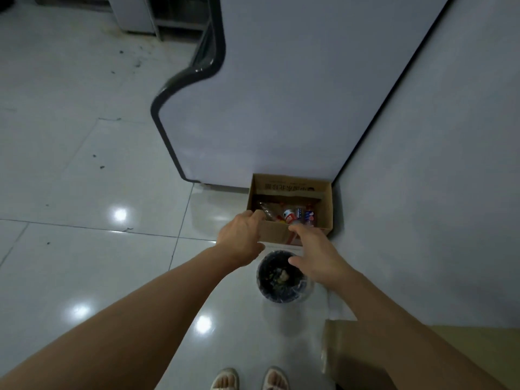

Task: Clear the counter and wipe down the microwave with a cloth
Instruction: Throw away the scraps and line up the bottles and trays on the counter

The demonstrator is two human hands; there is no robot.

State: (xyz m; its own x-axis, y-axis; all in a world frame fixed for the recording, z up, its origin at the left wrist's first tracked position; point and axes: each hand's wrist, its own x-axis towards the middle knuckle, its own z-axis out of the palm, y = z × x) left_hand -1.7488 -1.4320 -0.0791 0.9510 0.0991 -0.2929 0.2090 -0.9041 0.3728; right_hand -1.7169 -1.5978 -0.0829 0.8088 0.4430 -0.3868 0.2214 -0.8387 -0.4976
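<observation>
My left hand (241, 238) hangs in front of the near left corner of an open cardboard box (326, 209) on the floor. Its fingers bend loosely downward and I see nothing in it. My right hand (315, 256) is stretched out over the box's near edge, fingers relaxed, thumb apart, holding nothing. Inside the box lie several plastic bottles and wrappers (292, 215). No cloth, counter or microwave is in view.
A small round bin (270, 288) lined with a black bag holds scraps, just nearer than the box. A tall grey appliance (281, 94) stands behind the box, against the wall (450, 192) on the right. Another cardboard carton (363, 358) is at the lower right. Glossy tiled floor (84, 192) lies to the left.
</observation>
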